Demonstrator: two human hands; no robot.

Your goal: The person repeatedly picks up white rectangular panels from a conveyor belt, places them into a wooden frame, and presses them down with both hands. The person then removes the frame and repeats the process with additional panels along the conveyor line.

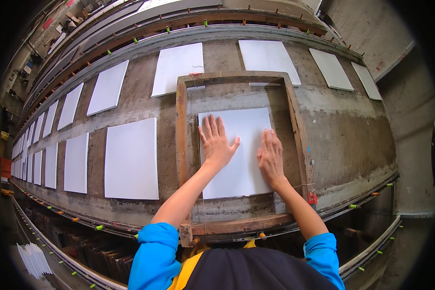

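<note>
Both the left hand [217, 143] and right hand [271, 158] press flat on a white sheet [239, 179] inside a wooden frame [181, 135].

White sheet [239, 150], rusty brown wooden frame [181, 135], mottled grey-brown table [348, 125], blue sleeves [154, 251].

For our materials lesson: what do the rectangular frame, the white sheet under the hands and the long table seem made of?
Rectangular frame: likely worn, unpainted wood, brown and grainy. White sheet: probably matte paper or fabric, thin, lying flat. Long table: looks like rough, stained concrete, grey and mottled.
</note>
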